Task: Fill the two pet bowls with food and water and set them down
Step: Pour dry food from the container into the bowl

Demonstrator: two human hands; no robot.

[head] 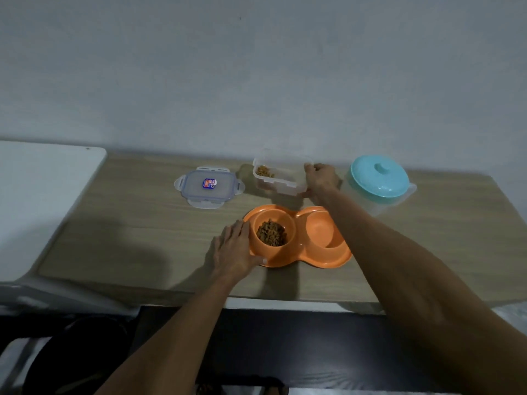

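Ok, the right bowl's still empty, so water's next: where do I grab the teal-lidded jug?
Probably round the translucent body of the jug, below the teal lid, with the right hand coming from its near left side. It stands upright; the top knob would likely lift only the lid. The tab at its right rim may be a handle; unclear.

You seem to be in a home. A wood-grain tabletop [128, 223] stands against a plain painted wall [256, 67] at 12 o'clock. On it are household pet-feeding things: an orange double pet bowl [328, 259] in the middle holding kibble [271, 233], a clear food container [273, 183] at 12 o'clock, its snap lid [208, 186] at 10 o'clock, and a teal-lidded water jug [379, 178] at 2 o'clock.
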